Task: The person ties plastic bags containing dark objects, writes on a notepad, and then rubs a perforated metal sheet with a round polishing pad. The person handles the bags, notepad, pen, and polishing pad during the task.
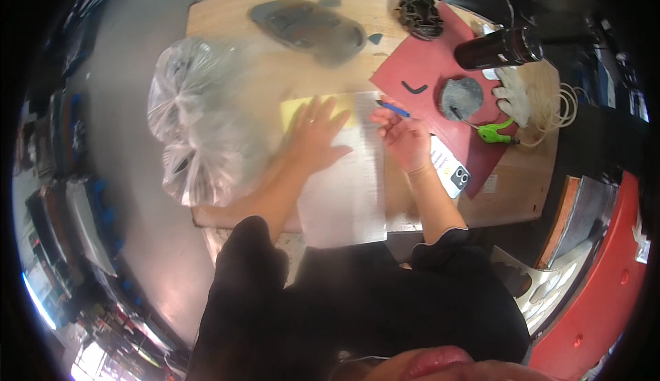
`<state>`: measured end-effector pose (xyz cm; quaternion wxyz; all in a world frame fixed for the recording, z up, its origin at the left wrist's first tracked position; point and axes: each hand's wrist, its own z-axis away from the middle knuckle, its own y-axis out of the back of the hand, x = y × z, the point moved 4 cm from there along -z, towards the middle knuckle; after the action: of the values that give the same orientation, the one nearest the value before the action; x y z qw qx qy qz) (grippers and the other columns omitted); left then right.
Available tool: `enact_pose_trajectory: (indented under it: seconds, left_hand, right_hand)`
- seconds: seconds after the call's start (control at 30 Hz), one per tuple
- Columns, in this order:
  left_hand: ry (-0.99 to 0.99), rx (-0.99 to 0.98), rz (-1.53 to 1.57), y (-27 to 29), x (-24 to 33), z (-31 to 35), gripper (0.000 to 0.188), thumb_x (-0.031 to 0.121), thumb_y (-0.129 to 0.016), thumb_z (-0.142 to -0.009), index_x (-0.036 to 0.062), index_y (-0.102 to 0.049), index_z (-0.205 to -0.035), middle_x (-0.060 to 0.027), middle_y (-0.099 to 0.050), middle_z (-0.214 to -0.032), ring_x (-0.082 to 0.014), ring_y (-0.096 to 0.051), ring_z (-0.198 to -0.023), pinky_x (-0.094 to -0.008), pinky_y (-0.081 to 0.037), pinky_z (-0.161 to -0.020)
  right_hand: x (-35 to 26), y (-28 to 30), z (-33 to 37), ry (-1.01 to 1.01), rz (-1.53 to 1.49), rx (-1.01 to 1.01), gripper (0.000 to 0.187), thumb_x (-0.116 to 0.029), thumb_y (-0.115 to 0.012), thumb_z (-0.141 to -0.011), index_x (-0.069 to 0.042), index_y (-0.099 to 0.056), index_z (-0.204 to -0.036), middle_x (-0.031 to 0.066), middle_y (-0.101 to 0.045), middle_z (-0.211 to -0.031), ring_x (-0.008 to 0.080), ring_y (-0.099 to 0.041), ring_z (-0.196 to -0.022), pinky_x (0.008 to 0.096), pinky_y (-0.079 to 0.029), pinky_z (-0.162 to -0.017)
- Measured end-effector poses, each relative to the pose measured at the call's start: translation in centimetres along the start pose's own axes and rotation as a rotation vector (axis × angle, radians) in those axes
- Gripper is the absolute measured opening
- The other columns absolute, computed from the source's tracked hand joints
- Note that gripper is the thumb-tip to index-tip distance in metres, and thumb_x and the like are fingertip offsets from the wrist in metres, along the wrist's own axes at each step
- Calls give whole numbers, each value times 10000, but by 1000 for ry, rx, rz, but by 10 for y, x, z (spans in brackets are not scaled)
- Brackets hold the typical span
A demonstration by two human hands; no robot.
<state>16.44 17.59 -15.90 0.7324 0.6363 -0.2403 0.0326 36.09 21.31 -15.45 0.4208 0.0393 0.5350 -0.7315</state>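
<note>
My left hand (315,137) lies flat with its fingers spread. It rests across a yellow sheet (291,110) and the white paper (337,202) beneath, which reaches toward the table's near edge. To its right, my right hand (407,146) is turned partly palm up, its fingers curled around a blue pen (394,109). The pen's dark tip points up and left, above the right side of the paper. Close by the right wrist is a white phone (445,164) with its camera side up.
Clear plastic bags (199,116) bulge at the table's left. A dark grey flat shape (306,29) lies at the back. On a red sheet (399,71) sit a grey round piece (461,98), a black curved strip (414,88) and a green tool (496,133). A dark bottle (496,48) stands right.
</note>
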Motion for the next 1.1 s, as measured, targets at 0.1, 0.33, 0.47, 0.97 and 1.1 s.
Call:
enact_pose_trajectory:
  seconds: [0.1, 0.33, 0.47, 0.97, 1.1]
  left_hand:
    - [22, -43, -30, -1, -13, 10, 763, 533, -709, -765, 198, -484, -1413, -125, -340, -1531, -359, -234, -1442, -540, -144, -1168]
    - [40, -71, -115, 0, -11, 19, 796, 509, -704, -767, 166, -446, -1438, -155, -327, -1527, -386, -206, -1442, -571, -103, -1157]
    - [43, -117, -151, -3, -10, 17, 820, 504, -707, -760, 155, -425, -1446, -168, -305, -1532, -403, -184, -1444, -575, -87, -1157]
    - [29, -115, -201, -7, -10, 15, 826, 497, -753, -698, 135, -490, -1393, -208, -368, -1484, -439, -254, -1404, -652, -163, -1101]
    - [40, -146, -175, -14, -18, 20, 883, 506, -743, -694, 154, -424, -1439, -191, -304, -1522, -432, -171, -1440, -611, -74, -1138]
  right_hand:
    - [8, 2, -6, 125, 320, 94, 357, 16, -573, -876, -86, -524, -1214, 12, -584, -975, 122, -567, -935, 214, -404, -765]
    - [-2, 7, -13, 342, 680, 291, 64, -113, -598, -963, -50, -600, -956, 4, -574, -822, 103, -541, -737, 248, -460, -706]
    - [-37, -4, -2, 836, 958, 427, 122, -136, -566, -974, -18, -593, -990, 61, -606, -904, 179, -594, -894, 309, -473, -846]
    - [-308, 153, -33, 879, 1421, 1230, 503, -356, -716, -857, -10, -506, -1155, 160, -615, -1087, 298, -601, -965, 414, -465, -864]
    - [-344, 191, -84, 733, 1288, 1065, 573, -445, -724, -837, -22, -510, -1159, 161, -653, -1076, 274, -627, -963, 407, -476, -845]
